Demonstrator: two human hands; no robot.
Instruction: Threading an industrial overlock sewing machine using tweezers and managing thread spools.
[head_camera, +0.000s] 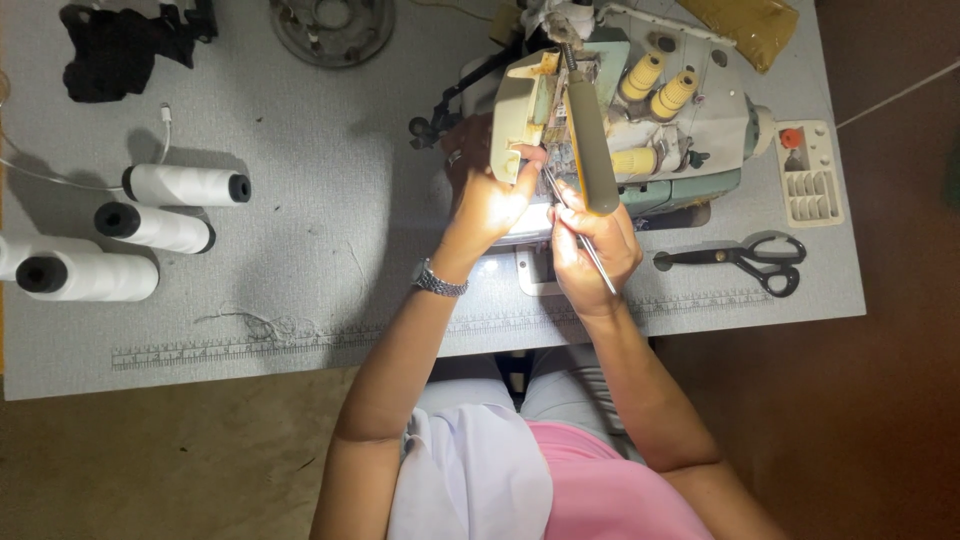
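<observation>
Head view, looking straight down. A grey work table (300, 250) with a printed ruler along its front edge carried an overlock sewing machine (700, 130) at its far right, pale green and cream, with yellow thread cones on top and its front cover swung open. Three white thread cones (150, 228) lay on their sides near the left edge, well apart from the machine, and a black cloth (110, 50) sat at the far left corner beside a round metal disc (332, 28). Black-handled tailor's shears (745, 260) lay just right of the hands, below a small white tray (812, 175). The left hand (490, 195), a metal watch on its wrist, had its fingers closed on the edge of the open cover (522, 105). The right hand (592, 250) pinched long metal tweezers (572, 225), whose tips pointed up into the brightly lit threading area of the machine; what the tips touched could not be told.
</observation>
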